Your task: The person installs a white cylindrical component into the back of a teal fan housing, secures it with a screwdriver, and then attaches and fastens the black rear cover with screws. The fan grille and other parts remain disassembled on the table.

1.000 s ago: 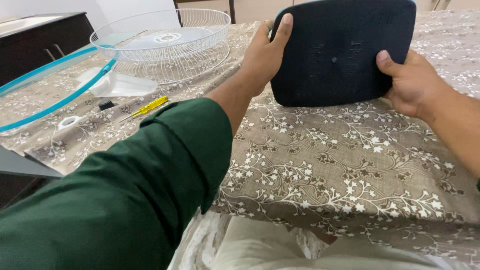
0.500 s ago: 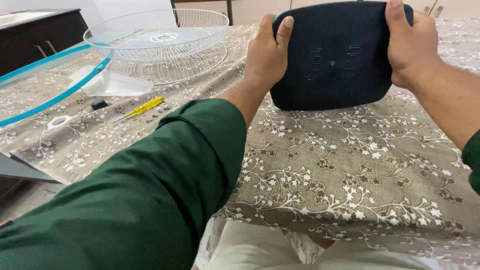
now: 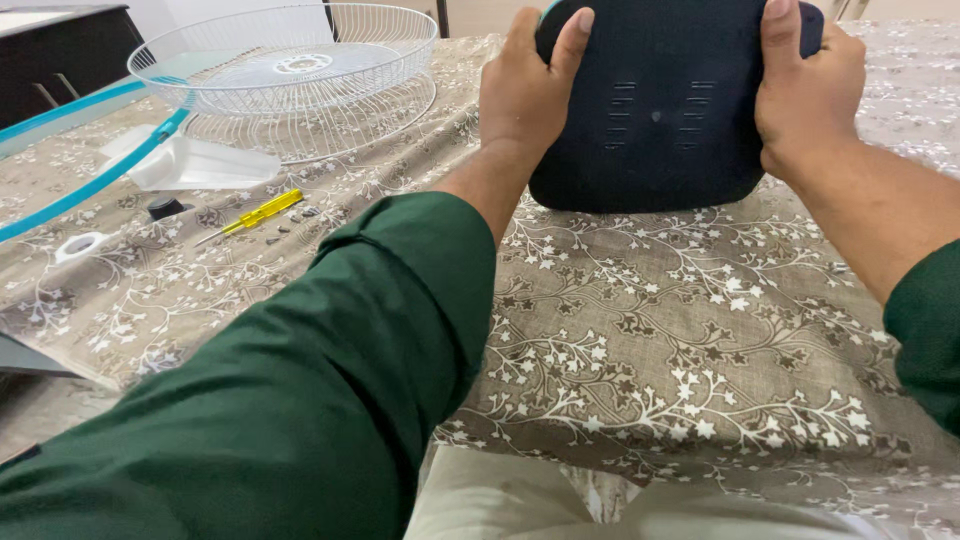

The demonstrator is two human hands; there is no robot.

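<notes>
A dark navy rounded plastic base (image 3: 660,110) with small slots and a centre hole stands tilted on its lower edge on the floral tablecloth. My left hand (image 3: 525,90) grips its left edge, thumb over the front. Gripping the upper right corner is my right hand (image 3: 808,90), thumb on the front face. Both forearms wear dark green sleeves.
White wire fan guards (image 3: 290,75) lie stacked at the back left. A teal ring (image 3: 95,175) arcs along the left, over a white plastic part (image 3: 195,165). A yellow screwdriver (image 3: 255,215), small screws, a black cap (image 3: 165,207) and a white ring (image 3: 80,245) lie nearby.
My right hand slid from the base's right side up to its top right corner. The base has come closer and stands more upright; my left hand shifted along its left edge.
</notes>
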